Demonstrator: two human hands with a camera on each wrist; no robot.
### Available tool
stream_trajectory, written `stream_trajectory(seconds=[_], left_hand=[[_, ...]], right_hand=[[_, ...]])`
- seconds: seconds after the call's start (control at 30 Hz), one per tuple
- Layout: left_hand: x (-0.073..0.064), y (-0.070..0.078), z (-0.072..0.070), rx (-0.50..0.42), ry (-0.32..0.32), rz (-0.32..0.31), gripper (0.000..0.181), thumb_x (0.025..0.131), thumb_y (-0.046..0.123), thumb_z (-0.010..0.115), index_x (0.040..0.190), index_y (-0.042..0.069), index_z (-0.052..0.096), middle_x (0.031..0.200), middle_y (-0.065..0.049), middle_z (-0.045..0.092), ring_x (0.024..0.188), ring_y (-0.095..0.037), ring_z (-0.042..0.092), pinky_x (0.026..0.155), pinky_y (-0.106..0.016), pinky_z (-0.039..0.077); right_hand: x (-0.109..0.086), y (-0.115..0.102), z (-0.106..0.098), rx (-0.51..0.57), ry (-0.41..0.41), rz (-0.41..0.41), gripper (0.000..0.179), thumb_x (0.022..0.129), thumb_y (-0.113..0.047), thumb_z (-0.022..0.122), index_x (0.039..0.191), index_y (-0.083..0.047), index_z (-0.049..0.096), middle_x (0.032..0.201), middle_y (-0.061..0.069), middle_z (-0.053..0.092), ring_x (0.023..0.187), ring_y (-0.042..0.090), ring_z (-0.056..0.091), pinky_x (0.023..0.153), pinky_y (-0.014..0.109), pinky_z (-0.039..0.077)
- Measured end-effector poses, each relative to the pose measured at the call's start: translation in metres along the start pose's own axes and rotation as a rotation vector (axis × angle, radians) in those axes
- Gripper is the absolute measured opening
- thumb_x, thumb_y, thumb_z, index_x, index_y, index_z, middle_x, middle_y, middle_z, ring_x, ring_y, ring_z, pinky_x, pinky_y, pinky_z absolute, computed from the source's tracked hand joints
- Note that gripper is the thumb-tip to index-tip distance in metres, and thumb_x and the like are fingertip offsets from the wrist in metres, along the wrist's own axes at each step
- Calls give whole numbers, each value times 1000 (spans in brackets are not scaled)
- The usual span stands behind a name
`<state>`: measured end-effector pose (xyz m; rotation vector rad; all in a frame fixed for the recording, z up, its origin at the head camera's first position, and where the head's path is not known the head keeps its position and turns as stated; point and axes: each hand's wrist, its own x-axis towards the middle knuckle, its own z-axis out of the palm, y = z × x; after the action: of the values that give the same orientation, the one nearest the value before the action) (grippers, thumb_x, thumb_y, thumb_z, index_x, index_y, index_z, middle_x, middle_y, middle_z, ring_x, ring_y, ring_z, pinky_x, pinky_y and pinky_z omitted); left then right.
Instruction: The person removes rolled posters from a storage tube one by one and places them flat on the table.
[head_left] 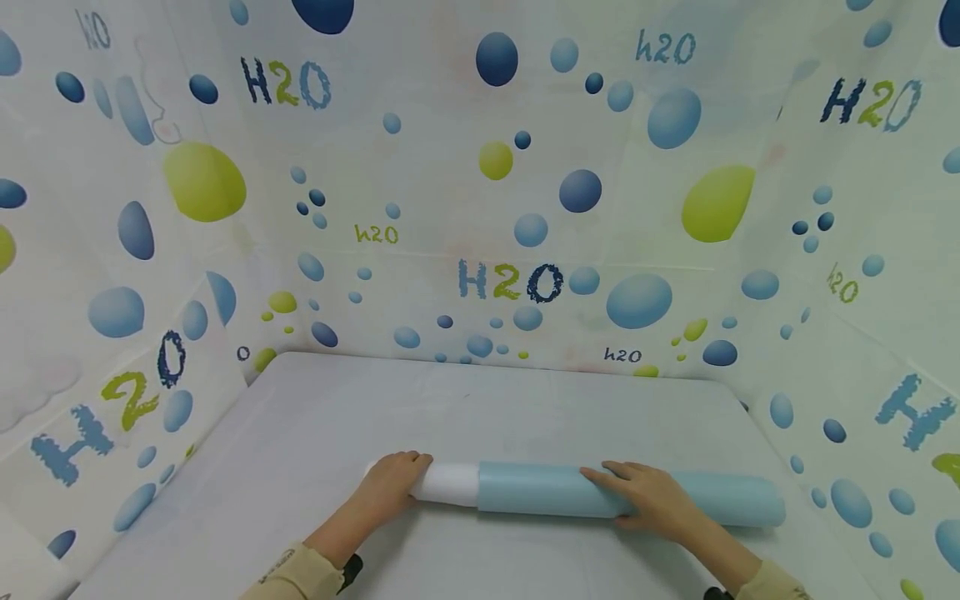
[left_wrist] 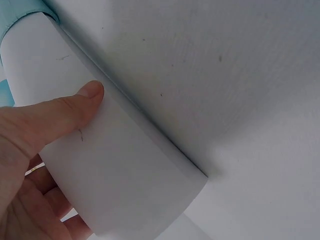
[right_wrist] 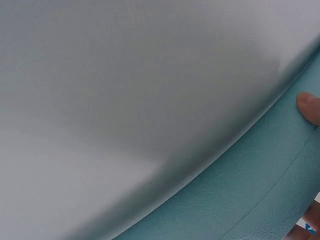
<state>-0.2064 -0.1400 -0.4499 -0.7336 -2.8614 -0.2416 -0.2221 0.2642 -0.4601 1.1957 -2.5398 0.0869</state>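
Note:
A long light blue roll (head_left: 532,489) with a crinkled, leather-like surface lies crosswise on the white table. Out of its left end comes a narrower rolled white sheet (head_left: 453,485). My left hand (head_left: 393,485) grips that white roll near its outer end. In the left wrist view the thumb (left_wrist: 90,95) presses the near side, while the other fingers reach round behind. My right hand (head_left: 648,497) holds the light blue roll right of its middle, fingers over the top. The right wrist view shows its thumb (right_wrist: 309,107) on the near side and fingertips at the far side.
The white tabletop (head_left: 480,408) stretches behind and in front of the roll. A white curtain-like sheet (head_left: 435,150) printed with blue and green drops and "H2O" lettering encloses the table at the back and both sides.

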Motion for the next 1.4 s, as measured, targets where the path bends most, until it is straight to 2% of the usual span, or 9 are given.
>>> stream_trajectory(seconds=[0.13, 0.57, 0.77, 1.1, 1.4], left_hand=[[-1, -2, 1, -4, 0, -2, 51, 58, 1, 83, 103, 0, 59, 95, -14, 62, 87, -30, 60, 79, -42, 48], [-3, -5, 1, -2, 5, -12, 49, 60, -1, 82, 103, -2, 58, 95, -14, 61, 88, -31, 60, 78, -44, 48], [-4, -8, 2, 10, -9, -28, 48, 62, 0, 81, 103, -1, 58, 97, -14, 61, 89, -30, 60, 80, -44, 48], [-5, -11, 0, -7, 6, -48, 47, 61, -1, 81, 102, 0, 57, 95, -14, 61, 88, -31, 59, 78, -44, 48], [-6, -11, -1, -4, 20, -55, 47, 60, -3, 81, 101, -1, 57, 94, -15, 61, 87, -31, 60, 77, -44, 48]], right_hand=[[-4, 4, 1, -12, 15, -2, 91, 53, -33, 87, 134, -24, 46, 110, 11, 62, 87, 27, 63, 70, 40, 53], [-16, 10, -5, 13, -55, 54, 90, 57, -31, 85, 136, -25, 43, 113, 12, 60, 92, 29, 61, 74, 43, 51], [-20, 13, -8, 43, -62, 67, 89, 57, -27, 85, 136, -24, 43, 113, 14, 60, 91, 31, 61, 73, 45, 51], [-24, 15, -13, 56, -89, 95, 89, 58, -25, 85, 136, -24, 43, 113, 15, 59, 91, 32, 61, 73, 45, 51], [-36, 23, -11, 39, -58, 86, 91, 56, -24, 86, 136, -25, 43, 112, 14, 60, 90, 31, 61, 71, 43, 52]])
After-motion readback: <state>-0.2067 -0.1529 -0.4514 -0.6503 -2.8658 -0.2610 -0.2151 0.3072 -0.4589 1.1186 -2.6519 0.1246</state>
